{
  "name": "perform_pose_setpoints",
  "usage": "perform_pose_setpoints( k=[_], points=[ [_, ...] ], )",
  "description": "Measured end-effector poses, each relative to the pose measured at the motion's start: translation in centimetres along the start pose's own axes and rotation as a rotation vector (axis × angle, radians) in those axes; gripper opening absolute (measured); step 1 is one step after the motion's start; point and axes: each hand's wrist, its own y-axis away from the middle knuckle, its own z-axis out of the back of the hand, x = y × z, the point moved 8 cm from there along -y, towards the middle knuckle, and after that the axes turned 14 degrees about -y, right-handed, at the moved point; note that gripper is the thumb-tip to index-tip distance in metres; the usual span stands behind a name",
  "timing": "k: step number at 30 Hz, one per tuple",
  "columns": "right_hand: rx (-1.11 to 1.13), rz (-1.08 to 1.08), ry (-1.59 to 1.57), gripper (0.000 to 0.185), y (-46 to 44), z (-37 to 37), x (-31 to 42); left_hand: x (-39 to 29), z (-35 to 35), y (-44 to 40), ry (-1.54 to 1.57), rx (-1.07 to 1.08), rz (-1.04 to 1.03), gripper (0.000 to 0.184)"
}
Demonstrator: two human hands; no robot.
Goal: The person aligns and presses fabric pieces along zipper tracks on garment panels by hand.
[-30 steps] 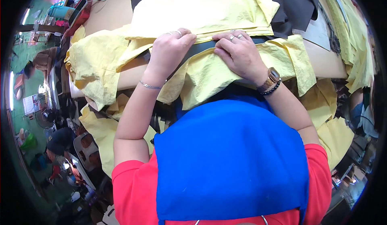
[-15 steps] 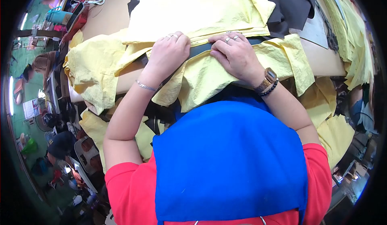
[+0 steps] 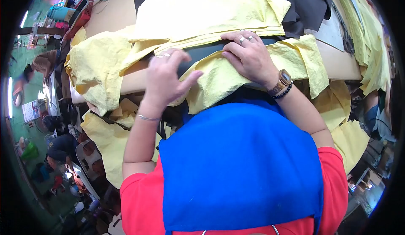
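My left hand (image 3: pixel 168 78) is lifted just in front of the layered yellow fabric (image 3: pixel 202 13), its thumb and fingers apart and slightly blurred, with nothing between them. Bent over the front edge of that stack, my right hand (image 3: pixel 249 56) has its fingertips on the layered hem and its thumb lower, at a loose yellow fabric piece (image 3: pixel 219 77) that drapes over the table's near edge. Between the two fabrics shows a dark strip (image 3: pixel 201 52). What lies under the right fingers is hidden.
Black fabric (image 3: pixel 306 7) lies behind and right of the stack. Crumpled yellow cloth (image 3: pixel 97 66) hangs off the table (image 3: pixel 116 11) at left, and more yellow pieces (image 3: pixel 367 37) hang at right. Farther left, a person bends over (image 3: pixel 63 146) a workstation.
My left hand has let go of the stack's front edge and moved left and toward me, its fingers spreading. My right hand stays nearly in place.
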Motion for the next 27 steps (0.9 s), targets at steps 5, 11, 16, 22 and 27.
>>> perform_pose_setpoints(
  k=[5,11,16,22,27],
  points=[
    [0.065,-0.098,-0.054,0.01,0.1,1.1,0.1,-2.0,-3.5,-0.5,0.308,0.064,0.202,0.021],
    [0.203,-0.619,-0.498,0.022,1.3,2.9,-3.8,-0.2,-7.1,-0.3,1.039,0.301,0.507,0.024],
    [0.224,-0.726,-0.551,0.026,2.1,2.2,-5.1,0.9,-8.0,-0.4,0.905,0.339,0.485,0.026],
    [0.197,-0.674,-0.502,0.029,1.9,2.3,-5.5,1.6,-8.7,-0.3,0.872,0.338,0.544,0.027],
    [0.259,-0.745,-0.609,0.026,1.8,2.7,-5.2,1.8,-9.1,-0.1,0.913,0.37,0.564,0.027]
  ],
)
